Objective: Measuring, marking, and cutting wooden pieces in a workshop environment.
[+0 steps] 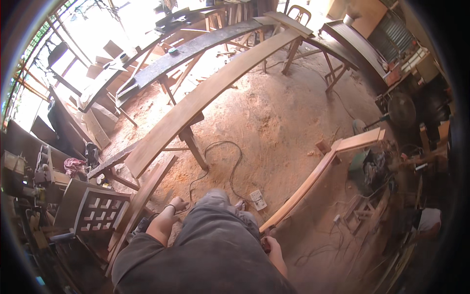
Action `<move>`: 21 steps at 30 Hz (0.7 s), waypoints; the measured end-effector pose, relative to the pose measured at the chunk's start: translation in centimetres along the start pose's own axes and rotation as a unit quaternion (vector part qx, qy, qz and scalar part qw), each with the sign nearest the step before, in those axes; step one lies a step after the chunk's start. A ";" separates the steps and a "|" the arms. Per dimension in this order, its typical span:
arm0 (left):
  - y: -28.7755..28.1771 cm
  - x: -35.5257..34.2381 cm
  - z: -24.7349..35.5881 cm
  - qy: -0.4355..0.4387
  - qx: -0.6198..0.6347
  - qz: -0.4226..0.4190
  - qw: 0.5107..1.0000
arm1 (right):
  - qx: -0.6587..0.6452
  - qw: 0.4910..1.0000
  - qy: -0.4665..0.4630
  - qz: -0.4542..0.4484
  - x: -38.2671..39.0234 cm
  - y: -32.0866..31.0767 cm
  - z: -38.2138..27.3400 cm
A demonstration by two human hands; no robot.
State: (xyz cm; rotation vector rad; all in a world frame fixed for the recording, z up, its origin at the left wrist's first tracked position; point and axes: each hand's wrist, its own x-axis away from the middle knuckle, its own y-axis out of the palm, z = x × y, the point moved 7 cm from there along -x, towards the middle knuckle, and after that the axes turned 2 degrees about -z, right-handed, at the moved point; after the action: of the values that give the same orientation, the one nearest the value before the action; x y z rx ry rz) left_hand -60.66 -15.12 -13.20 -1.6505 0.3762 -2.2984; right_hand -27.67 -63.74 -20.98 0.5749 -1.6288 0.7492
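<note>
Left hand (177,204) is hanging low beside the thigh, fingers curled loosely; whether it is touching anything cannot be told. Just left of it a long plank (142,203) is leaning at a slant, probably parked there within reach. Beyond that hand, a black cable (220,161) is looping over the sawdust floor (274,117) to a white power strip (258,199) lying between the two hands. Right hand (271,246) is sitting at the near end of a curved wooden board (318,174); it seems closed around that end, though the grip is blurred. The board is running up and away to the right, its far end raised, likely being steadied from below.
</note>
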 end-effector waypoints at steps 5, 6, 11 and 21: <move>-1.6 -3.5 5.7 0.068 0.174 0.173 0.967 | 0.099 0.994 -0.009 -0.050 1.1 1.8 -12.9; -2.1 -3.5 8.1 0.130 0.146 0.254 0.947 | 0.126 0.991 -0.006 -0.044 0.1 2.2 -14.8; -2.4 -6.9 7.6 0.041 0.306 0.224 0.925 | 0.218 0.974 -0.029 -0.044 0.0 4.6 -25.3; -2.9 -18.4 4.9 -0.048 0.309 -0.017 0.950 | 0.346 0.929 -0.110 0.077 2.8 8.9 -44.3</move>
State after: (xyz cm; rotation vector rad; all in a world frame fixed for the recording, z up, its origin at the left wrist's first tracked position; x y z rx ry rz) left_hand -50.68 -5.71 -26.67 -1.4290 -0.3687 -2.0427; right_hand -5.15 -24.85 -15.24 1.0691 -1.6027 1.4411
